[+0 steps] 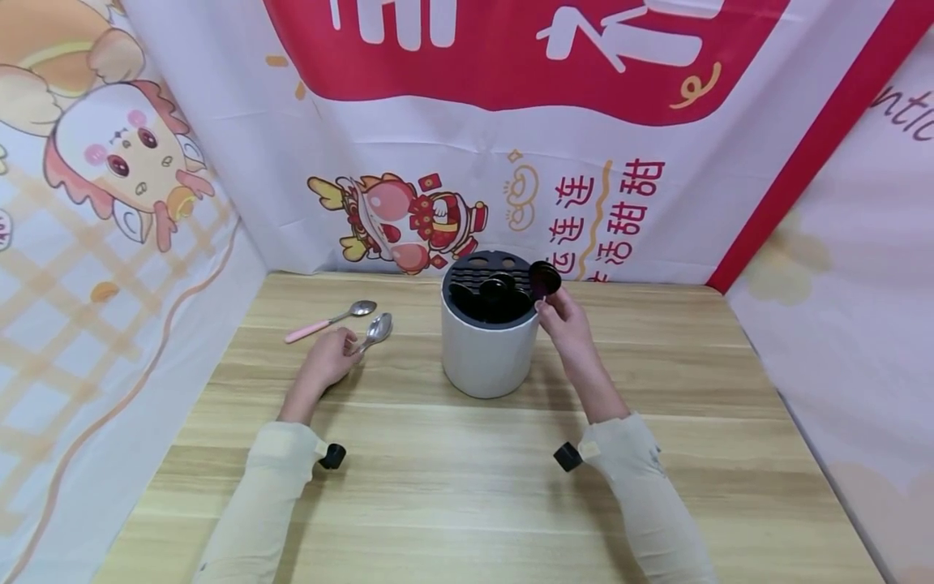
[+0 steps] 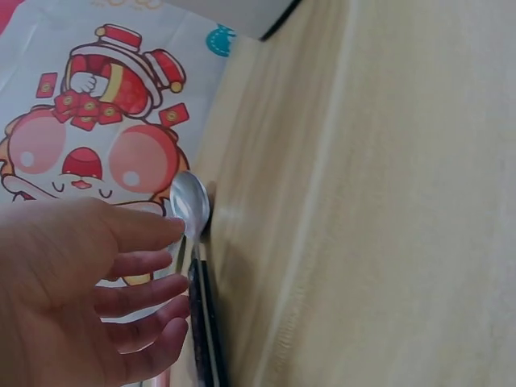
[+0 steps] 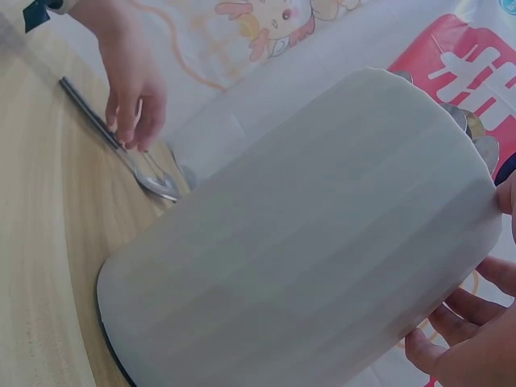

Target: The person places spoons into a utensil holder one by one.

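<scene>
My left hand [image 1: 332, 357] reaches over a metal spoon [image 1: 379, 327] lying on the table, its bowl pointing away from me. In the left wrist view, its loosely bent fingers are right beside the spoon's black handle [image 2: 205, 322], the forefinger close to the bowl. Nearby lies a second spoon with a pink handle [image 1: 306, 331]. My right hand [image 1: 565, 324] is at the right side of a white cylindrical utensil holder [image 1: 487, 357]; in the right wrist view its fingers [image 3: 463, 310] lie spread against the wall, thumb near the rim. A dark rounded utensil head [image 1: 545, 278] shows just above that hand.
The holder's dark slotted top [image 1: 485, 272] has several dark, rounded utensil heads [image 1: 498, 285] standing in it. Behind the wooden table [image 1: 452, 487] hangs a printed cloth [image 1: 409, 146], close to the holder; more cloth stands at both sides.
</scene>
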Demonstrator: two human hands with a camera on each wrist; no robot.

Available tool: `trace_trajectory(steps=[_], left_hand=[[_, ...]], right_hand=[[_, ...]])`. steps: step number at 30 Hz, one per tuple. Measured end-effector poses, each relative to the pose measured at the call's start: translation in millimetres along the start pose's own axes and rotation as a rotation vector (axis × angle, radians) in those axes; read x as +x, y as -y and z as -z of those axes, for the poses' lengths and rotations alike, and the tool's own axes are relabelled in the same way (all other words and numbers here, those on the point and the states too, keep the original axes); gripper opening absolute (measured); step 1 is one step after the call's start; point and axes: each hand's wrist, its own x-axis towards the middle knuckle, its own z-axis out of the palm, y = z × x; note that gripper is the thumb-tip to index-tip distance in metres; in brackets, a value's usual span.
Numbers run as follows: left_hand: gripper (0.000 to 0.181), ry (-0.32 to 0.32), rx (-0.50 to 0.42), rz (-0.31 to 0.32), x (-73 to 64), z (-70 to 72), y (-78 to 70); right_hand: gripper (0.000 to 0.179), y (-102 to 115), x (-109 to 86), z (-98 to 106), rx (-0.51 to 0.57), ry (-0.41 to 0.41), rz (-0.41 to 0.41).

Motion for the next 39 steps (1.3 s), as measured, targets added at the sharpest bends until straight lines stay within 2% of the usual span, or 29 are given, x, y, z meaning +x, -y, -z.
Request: trace_trajectory(steps=[8,17,28,33,39], left_hand=[[0.034,0.02,0.028,0.018,0.0,-5.7,1.5],[0.026,-0.004,0.031,0.036,0.3,-9.9,-0.8],[0.022,0.023,0.025,0.066,-0.1,-10.4,-1.4],[0.023,0.022,-0.028,0.053,-2.0,-9.2,-5.4],[0.021,0.009,-0.136,0.036,-5.3,-7.7,-14.2]], right_hand=[[0.046,0,-0.4,1,-0.011,-0.004,-0.001],[0.042,-2,0.6,0,-0.006,-0.009,0.003],[0.042,-2,-0.7,0,-0.011,-0.012,0.002],[0.044,-2,1.1,1,-0.02,-0.012,-0.004],[0.045,-2,1.8,0,-0.017,-0.007,-0.016]])
